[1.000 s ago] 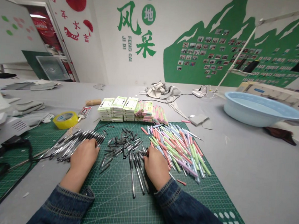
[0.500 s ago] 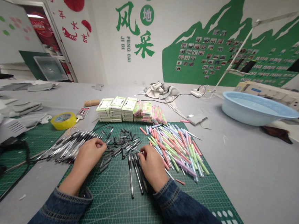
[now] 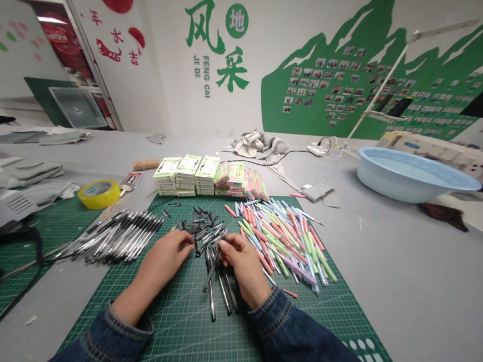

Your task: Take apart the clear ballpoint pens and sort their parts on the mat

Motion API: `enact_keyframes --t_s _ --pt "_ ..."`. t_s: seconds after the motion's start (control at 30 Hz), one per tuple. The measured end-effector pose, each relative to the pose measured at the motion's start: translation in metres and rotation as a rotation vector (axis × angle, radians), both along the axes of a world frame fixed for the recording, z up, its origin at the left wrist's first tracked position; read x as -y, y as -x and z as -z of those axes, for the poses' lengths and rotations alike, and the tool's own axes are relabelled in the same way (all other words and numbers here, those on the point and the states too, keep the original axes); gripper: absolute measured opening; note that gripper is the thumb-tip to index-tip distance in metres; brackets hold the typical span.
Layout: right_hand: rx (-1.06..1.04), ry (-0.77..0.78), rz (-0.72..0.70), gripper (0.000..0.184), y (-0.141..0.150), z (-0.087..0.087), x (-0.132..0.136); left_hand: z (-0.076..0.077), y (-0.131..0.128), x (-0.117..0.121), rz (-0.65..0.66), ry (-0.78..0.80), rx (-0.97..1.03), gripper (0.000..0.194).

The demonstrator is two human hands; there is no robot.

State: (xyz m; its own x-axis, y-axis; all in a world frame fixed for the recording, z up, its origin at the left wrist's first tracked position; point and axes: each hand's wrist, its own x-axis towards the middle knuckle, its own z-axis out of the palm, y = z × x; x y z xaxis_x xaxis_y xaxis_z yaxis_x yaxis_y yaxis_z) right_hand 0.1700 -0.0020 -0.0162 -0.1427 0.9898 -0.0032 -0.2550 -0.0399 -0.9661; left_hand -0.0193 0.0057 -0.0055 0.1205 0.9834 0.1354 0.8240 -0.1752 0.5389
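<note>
My right hand [image 3: 245, 265] pinches a dark pen [image 3: 209, 276] between thumb and fingers; it slants down toward me. Below that hand, several clear pens with black ends [image 3: 222, 291] lie lengthwise on the green cutting mat [image 3: 171, 331]. My left hand [image 3: 168, 261] is closed, thumb and fingertips together, at the near left edge of a heap of small black pen caps [image 3: 205, 223]. Whether a cap is between those fingertips cannot be made out. Left of it lies a row of clear pens with black ends [image 3: 126, 236].
Pastel pens and caps [image 3: 282, 240] are heaped on the mat's right side. Small stacked boxes [image 3: 190, 168] stand behind the mat. Yellow tape [image 3: 99, 194] lies at left, beside a white machine [image 3: 9, 210]. A blue basin [image 3: 417, 175] stands at right.
My left hand has moved right, from beside the row of clear pens to the caps near my right hand. A dark pen now slants from my right fingertips.
</note>
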Motion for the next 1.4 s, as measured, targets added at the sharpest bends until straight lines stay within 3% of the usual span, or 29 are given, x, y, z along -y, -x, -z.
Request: enact_keyframes --t_s 0.17,0.37,0.47,0.53,0.67,0.8,0.97,1.4 --pt "0.031 -0.003 -0.013 0.015 0.001 -0.001 0.001 0.011 0.002 -0.001 -0.054 -0.021 -0.308 0.014" --pt "0.042 0.005 -0.010 0.014 0.002 -0.003 0.002 0.013 0.000 -0.001 -0.065 -0.040 -0.330 0.013" --pt "0.060 0.016 -0.050 0.014 0.003 -0.002 0.003 0.011 0.004 -0.005 -0.096 -0.068 -0.143 0.013" --pt "0.066 0.011 -0.099 0.013 0.004 -0.002 0.005 0.009 0.005 -0.006 -0.122 -0.026 0.126 0.017" --pt "0.075 -0.015 -0.198 0.011 0.007 -0.003 0.007 0.002 -0.001 -0.003 -0.113 0.200 0.844 0.038" --pt "0.127 -0.042 -0.235 0.011 0.008 0.001 0.008 -0.004 -0.007 0.000 -0.155 0.306 1.185 0.045" --pt "0.142 -0.037 -0.218 0.012 0.009 0.003 0.009 -0.005 -0.009 0.001 -0.150 0.368 1.261 0.036" --pt "-0.048 0.083 -0.183 0.020 0.011 0.002 0.009 -0.005 -0.020 0.009 -0.049 0.360 1.122 0.028"
